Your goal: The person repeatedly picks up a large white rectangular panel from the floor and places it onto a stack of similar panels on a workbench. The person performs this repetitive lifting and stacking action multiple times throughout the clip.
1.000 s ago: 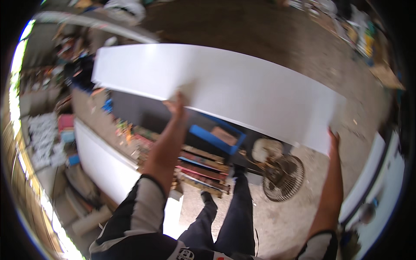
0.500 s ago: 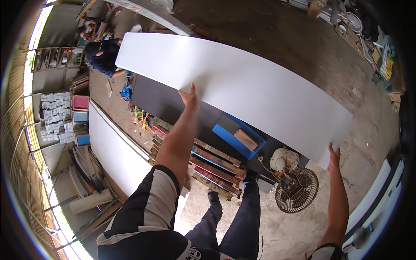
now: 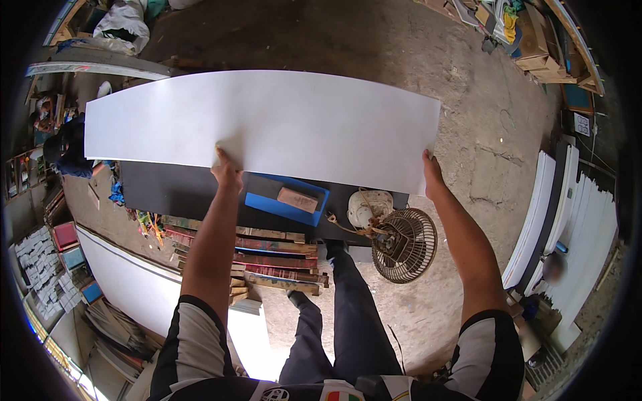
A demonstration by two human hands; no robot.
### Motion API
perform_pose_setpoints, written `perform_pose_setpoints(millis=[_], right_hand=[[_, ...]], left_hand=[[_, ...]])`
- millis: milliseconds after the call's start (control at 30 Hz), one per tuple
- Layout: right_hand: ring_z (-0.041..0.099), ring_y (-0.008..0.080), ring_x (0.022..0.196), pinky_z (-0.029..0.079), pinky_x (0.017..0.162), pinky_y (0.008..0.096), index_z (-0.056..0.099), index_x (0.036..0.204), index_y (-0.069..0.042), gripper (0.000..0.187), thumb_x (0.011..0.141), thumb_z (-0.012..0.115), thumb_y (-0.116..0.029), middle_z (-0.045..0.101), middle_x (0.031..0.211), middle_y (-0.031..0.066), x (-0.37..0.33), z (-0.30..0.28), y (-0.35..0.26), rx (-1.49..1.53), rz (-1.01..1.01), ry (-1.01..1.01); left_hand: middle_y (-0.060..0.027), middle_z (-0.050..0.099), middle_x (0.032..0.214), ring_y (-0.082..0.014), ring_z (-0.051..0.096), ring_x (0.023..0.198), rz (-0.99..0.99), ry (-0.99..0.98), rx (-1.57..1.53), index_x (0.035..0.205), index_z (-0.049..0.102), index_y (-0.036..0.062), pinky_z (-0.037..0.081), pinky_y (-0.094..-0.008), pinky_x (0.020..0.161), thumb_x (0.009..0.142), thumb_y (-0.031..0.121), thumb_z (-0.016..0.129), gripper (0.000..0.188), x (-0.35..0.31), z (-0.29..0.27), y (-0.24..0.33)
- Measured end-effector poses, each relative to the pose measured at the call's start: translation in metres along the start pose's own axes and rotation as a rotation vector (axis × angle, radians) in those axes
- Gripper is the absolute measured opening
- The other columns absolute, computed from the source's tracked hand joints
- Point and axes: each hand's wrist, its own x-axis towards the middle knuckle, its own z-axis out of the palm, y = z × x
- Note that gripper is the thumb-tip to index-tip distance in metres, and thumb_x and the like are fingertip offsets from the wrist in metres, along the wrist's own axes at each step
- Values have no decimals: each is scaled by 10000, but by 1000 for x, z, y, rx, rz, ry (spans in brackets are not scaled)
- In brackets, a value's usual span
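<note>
A long white sheet [image 3: 301, 120], flat and board-like, spans the view above a dark tabletop. My left hand [image 3: 228, 172] grips its near edge left of the middle, thumb on top and the other fingers hidden underneath. At the sheet's right end, my right hand [image 3: 431, 172] holds the near corner, again with the thumb above. Another person [image 3: 67, 148] in dark clothes is at the sheet's far left end; their hold on it is hidden. Below the near edge lie a blue rectangular board [image 3: 264, 204] and a reddish-brown block [image 3: 298, 200].
An old caged fan [image 3: 404, 245] stands at the dark table's [image 3: 154, 194] right end. Wooden slats [image 3: 277, 260] are stacked near my legs. White panels [image 3: 535, 220] lean at the right, and a large white board [image 3: 134, 274] lies lower left. A metal beam [image 3: 100, 68] crosses the upper left.
My view has turned right, so the scene sits further left and the sheet lies more level. Both hands keep their grip on the sheet.
</note>
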Motion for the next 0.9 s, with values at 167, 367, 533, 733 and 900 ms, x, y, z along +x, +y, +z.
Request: perform_pose_setpoints(millis=[167,367,533,733,900], right_hand=[[528,374,1335,459,1068,509,245,1547,-30,756,1053,442,-567,494,1468,249,10,6,9,-173,-48,62],[412,474,1408,450,1056,565,234,1591,-148,756,1015,562,-511,319,1577,288,-8,41,-4,-805,-397,403],[270,520,1471,383,1094,637,247,1626,-253,826,952,629,-543,236,1597,331,-55,122,-27,-1377,-789,296],[164,587,1494,263,1183,630,181,1631,-103,945,944,603,-594,140,1613,402,-129,248,2,-1577,-921,-184],[344,461,1464,342,1123,607,285,1588,-122,836,941,659,-498,346,1564,313,-209,301,42,-1508,-1207,-586]], left_hand=[[-103,629,1286,-262,664,1126,-11,-38,100,1390,532,71,608,-420,864,980,567,626,650,-2,-11,7],[-178,694,1099,-264,733,833,-90,-34,316,1308,566,-33,655,-437,735,896,655,682,810,2,-20,14],[-233,612,1217,-304,701,967,-136,49,321,1383,506,2,641,-450,716,848,702,701,903,-26,3,-22],[-173,454,1546,-361,579,1228,-291,-297,-51,1597,299,125,450,-550,1030,900,867,374,1021,-115,-24,-57],[-104,656,1230,-247,669,979,-265,-273,30,1350,605,100,540,-436,783,935,755,509,781,-162,-101,-73]])
